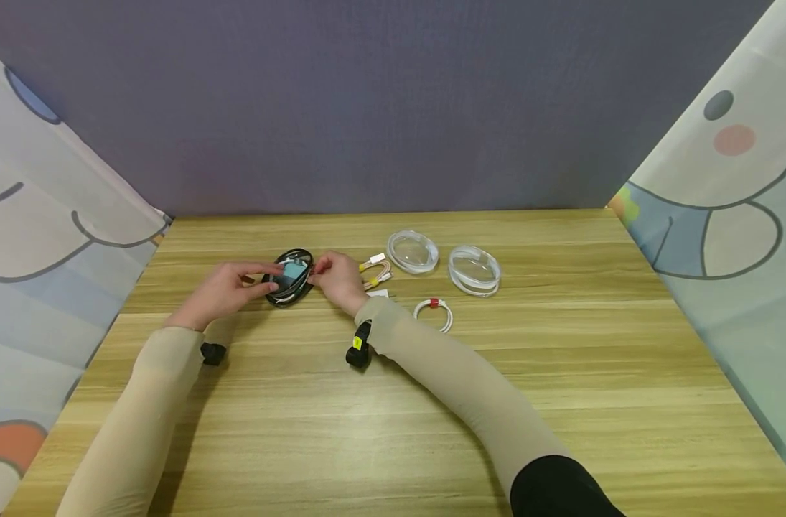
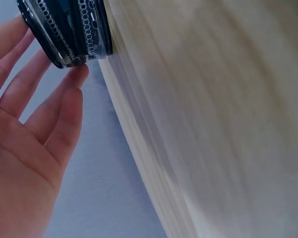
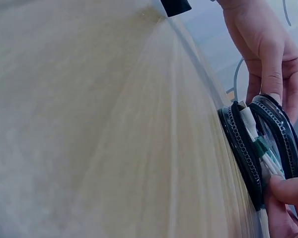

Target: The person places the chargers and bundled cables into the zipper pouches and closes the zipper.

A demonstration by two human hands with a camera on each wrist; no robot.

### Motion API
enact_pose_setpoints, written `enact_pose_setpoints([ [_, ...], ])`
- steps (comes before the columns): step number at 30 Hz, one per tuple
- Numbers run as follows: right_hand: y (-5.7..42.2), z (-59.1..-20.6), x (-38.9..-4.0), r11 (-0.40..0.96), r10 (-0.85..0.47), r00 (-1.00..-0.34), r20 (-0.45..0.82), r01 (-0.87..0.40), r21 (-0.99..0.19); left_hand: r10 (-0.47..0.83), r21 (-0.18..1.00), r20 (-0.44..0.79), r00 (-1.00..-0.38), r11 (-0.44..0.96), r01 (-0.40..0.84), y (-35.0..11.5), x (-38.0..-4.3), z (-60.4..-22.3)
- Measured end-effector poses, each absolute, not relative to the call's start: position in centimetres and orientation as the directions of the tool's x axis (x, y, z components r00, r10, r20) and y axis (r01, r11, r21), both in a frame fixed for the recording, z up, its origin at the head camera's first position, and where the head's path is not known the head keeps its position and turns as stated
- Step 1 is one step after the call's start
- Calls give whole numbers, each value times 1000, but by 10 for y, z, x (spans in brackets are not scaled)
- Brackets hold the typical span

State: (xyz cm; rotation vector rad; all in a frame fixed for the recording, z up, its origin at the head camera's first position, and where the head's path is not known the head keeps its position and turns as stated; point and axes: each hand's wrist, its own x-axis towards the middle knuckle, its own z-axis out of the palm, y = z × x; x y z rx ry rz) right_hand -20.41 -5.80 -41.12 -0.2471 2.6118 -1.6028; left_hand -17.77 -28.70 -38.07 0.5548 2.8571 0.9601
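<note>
A round clear zip case with black edging (image 1: 296, 292) lies left of centre on the table, its zip partly undone. Inside, a white cable (image 3: 273, 161) wrapped by a green tie (image 3: 261, 147) shows through the gap in the right wrist view. My left hand (image 1: 221, 291) holds the case from the left, fingertips on its lid side and thumb at the rim. On the opposite side, my right hand (image 1: 341, 280) pinches the case's edge by the zip with thumb and finger. Exactly what sits between those fingertips is hidden.
Bundled cables with yellow ties (image 1: 376, 273) and a white plug (image 1: 380, 293) lie just beyond my right hand. Two round clear cases with white edging (image 1: 413, 251) sit further right. A white cable coil with a red tie (image 1: 449, 316) lies near my right forearm. A grey panel (image 1: 393, 143) backs the table.
</note>
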Motion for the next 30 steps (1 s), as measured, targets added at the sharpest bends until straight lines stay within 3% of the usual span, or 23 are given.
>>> enact_pose_setpoints([
  [16, -63, -412, -204, 515, -157, -987, 26, -105, -851, 437, 587, -24, -899, 734, 341, -288, -180, -374],
  [24, -59, -410, -204, 463, -206, -978, -9, -89, -882, 585, 552, 117, -802, 633, 542, -285, -181, -377],
  [30, -55, -406, -203, 441, -220, -975, -43, -61, -895, 611, 552, 57, -790, 640, 535, -284, -181, -376],
])
